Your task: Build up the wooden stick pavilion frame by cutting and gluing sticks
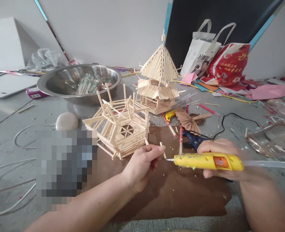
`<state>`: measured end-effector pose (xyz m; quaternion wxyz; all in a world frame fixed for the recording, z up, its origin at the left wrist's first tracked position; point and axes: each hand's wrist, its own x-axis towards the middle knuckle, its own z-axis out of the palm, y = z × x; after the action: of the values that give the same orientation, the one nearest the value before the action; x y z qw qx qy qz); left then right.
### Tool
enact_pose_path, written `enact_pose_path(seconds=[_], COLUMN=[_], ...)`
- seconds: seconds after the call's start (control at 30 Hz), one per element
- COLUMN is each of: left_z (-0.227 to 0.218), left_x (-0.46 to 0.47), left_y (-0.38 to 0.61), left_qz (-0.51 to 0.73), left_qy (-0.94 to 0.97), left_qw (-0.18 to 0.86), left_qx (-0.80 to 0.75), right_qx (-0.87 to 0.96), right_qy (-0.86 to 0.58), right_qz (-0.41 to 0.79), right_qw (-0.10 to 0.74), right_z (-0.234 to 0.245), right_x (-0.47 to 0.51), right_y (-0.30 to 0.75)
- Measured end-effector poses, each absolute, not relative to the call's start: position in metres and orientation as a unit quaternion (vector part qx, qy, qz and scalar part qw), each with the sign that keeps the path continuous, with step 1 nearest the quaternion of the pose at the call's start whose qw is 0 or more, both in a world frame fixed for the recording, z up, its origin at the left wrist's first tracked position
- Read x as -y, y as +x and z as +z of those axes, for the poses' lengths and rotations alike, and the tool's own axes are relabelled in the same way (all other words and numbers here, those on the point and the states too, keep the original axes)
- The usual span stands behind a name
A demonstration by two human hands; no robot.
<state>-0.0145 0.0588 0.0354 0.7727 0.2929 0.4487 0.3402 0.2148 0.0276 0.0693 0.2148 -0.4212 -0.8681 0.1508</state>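
Bare forearms reached in; the left hand pinched a stick, apparently exposing its end to the glue gun the right hand gripped.

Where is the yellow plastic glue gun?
The glue gun is right of centre in the head view, in the right hand, tip near a pale wooden stick.

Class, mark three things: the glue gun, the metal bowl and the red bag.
Glue gun (pixel 197 161): head view, on its yellow body.
Metal bowl (pixel 60 81): head view, bare inner wall.
Red bag (pixel 229 66): head view, front side.
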Motion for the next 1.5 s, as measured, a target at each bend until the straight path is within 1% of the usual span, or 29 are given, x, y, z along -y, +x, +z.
enact_pose_path(seconds=[0.67,0.97,1.17,1.5], left_z=[0.0360,0.0360,0.0370,0.0367], left_x=[-0.0590,-0.0590,-0.0594,-0.0588], left_y=[-0.0141,-0.0139,-0.0141,-0.0140], left_qz=[0.343,0.341,0.338,0.331], left_qy=[0.278,0.276,0.276,0.290], left_qw=[0.781,0.785,0.784,0.782], left_qx=[-0.441,-0.438,-0.441,-0.441], right_qx=[0.865,0.860,0.860,0.867], right_qy=[-0.441,-0.450,-0.443,-0.438], right_qz=[0.110,0.118,0.111,0.099], right_qw=[0.211,0.207,0.227,0.216], right_z=[0.0710,0.0715,0.0708,0.0705], right_x=[-0.0252,-0.0247,-0.0263,-0.0285], right_y=[0.2118,0.2124,0.2131,0.2157])
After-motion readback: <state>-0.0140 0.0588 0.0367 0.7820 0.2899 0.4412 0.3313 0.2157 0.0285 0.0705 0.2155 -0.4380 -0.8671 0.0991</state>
